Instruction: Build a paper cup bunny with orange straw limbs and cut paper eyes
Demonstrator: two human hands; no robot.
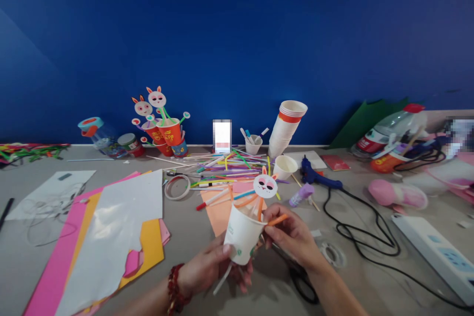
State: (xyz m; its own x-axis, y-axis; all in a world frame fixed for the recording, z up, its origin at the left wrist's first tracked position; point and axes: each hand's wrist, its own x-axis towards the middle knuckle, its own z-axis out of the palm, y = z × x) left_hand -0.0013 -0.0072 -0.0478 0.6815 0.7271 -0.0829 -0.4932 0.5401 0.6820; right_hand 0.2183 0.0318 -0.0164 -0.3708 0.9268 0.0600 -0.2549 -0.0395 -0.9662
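Note:
A white paper cup (244, 232) is tilted in my left hand (211, 264), whose fingers wrap round its lower part. A round white rabbit face (265, 186) with orange ears stands above the cup's rim on an orange stem. Orange pipe cleaners (277, 219) stick out at the rim, one to each side. My right hand (292, 234) pinches the one on the right, close to the cup. A thin whitish stick (222, 279) hangs below the cup, near my left fingers.
Coloured pipe cleaners and markers lie behind the cup. Finished rabbit cups (169, 132) stand at back left, stacked cups (285, 128) at back right. A blue glue gun (318, 177), its black cord and a power strip (433, 256) are right. Paper sheets (111, 217) lie left.

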